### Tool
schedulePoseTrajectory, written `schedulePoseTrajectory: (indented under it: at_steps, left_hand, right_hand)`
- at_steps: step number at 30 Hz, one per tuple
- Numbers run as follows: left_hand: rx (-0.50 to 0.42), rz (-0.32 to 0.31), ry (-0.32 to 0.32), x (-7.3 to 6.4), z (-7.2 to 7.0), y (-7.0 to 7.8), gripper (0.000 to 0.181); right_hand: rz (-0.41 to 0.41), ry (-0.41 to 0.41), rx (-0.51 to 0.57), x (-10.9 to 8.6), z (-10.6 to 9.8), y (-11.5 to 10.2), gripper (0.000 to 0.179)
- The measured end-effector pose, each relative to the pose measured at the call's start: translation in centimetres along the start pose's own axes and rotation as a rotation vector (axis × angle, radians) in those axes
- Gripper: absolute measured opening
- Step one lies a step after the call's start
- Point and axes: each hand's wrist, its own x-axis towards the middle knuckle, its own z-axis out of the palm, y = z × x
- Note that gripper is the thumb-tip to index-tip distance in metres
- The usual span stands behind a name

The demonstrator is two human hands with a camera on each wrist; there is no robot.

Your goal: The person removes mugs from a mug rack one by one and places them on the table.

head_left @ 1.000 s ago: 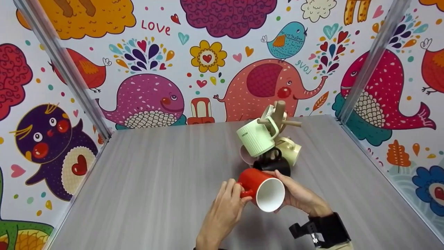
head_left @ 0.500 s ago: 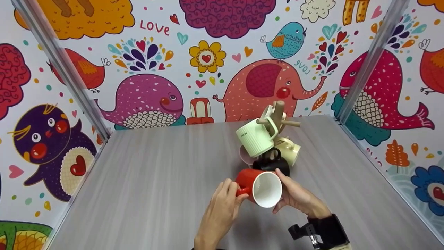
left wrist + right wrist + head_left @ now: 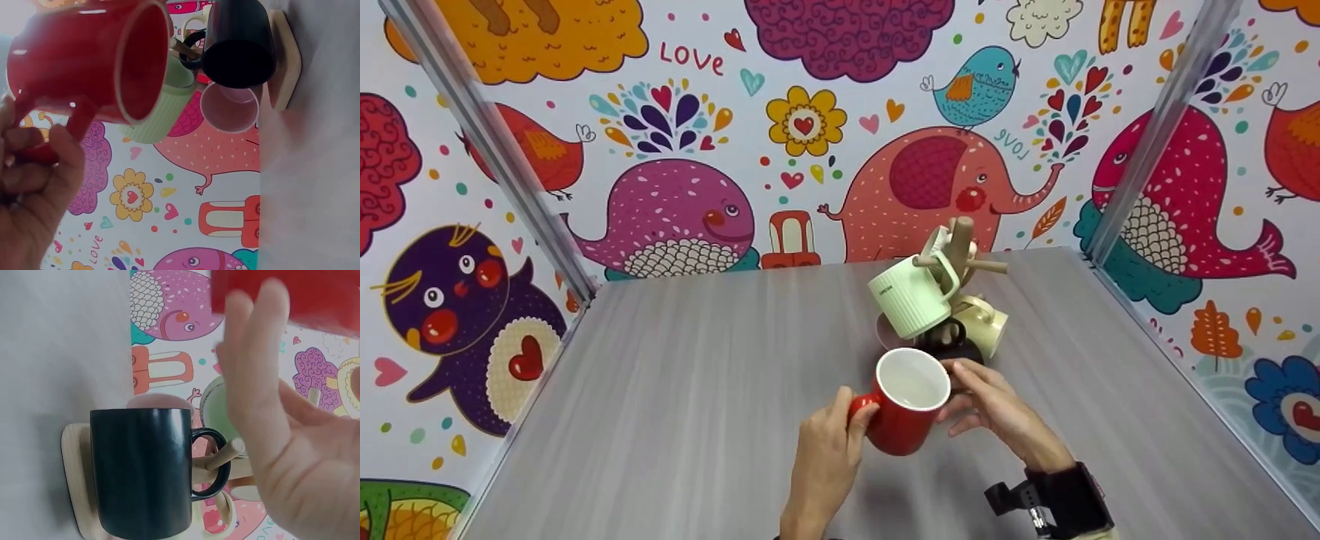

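A red mug (image 3: 898, 431) with a white inside is held up over the table, its mouth tilted up toward the head camera. My left hand (image 3: 825, 461) grips it by the handle. On the mug's other side is my right hand (image 3: 1011, 416), fingers extended, with fingertips right at the wall near the rim. Behind them, a black mug (image 3: 140, 475) hangs by its handle on a peg of a wooden mug tree (image 3: 962, 241). A ribbed pale green mug (image 3: 909, 300) hangs higher up, on the left side of the tree.
A cream-yellow mug (image 3: 988, 330) hangs at the tree's right, and a pink mug (image 3: 229, 109) low on its left. The tree's wooden base (image 3: 288, 62) stands on the grey table (image 3: 697, 390). Cartoon-printed walls (image 3: 810, 45) enclose the table's back and sides.
The red mug has turned from lying nearly sideways, mouth toward me, to more upright with its mouth up. My right hand's hold on its side has loosened. The hanging mugs have stayed put.
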Motion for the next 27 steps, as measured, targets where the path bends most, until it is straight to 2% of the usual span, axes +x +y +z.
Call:
schedulePoseTrajectory:
  at_steps: [6,9,17,23,27]
  left_hand:
    - [-0.082,-0.084,0.026,0.2,-0.5,0.4,0.025]
    - [-0.102,-0.110,0.032,0.3,-0.8,0.4,0.024]
    - [-0.100,-0.173,0.024,0.2,-1.0,0.5,0.022]
    - [-0.167,-0.268,0.005,0.3,-1.3,0.6,0.017]
    - [-0.166,-0.298,0.035,0.3,-1.4,0.5,0.016]
  right_hand:
    - [-0.100,0.356,-0.131,0.4,0.8,0.0,0.019]
    - [-0.133,0.471,-0.181,0.7,1.2,-0.1,0.013]
    - [-0.221,0.538,-0.318,0.7,1.2,-0.1,0.010]
    - [-0.307,0.587,-0.513,0.8,1.2,0.2,0.006]
    - [-0.368,0.628,-0.653,0.8,1.0,0.4,0.003]
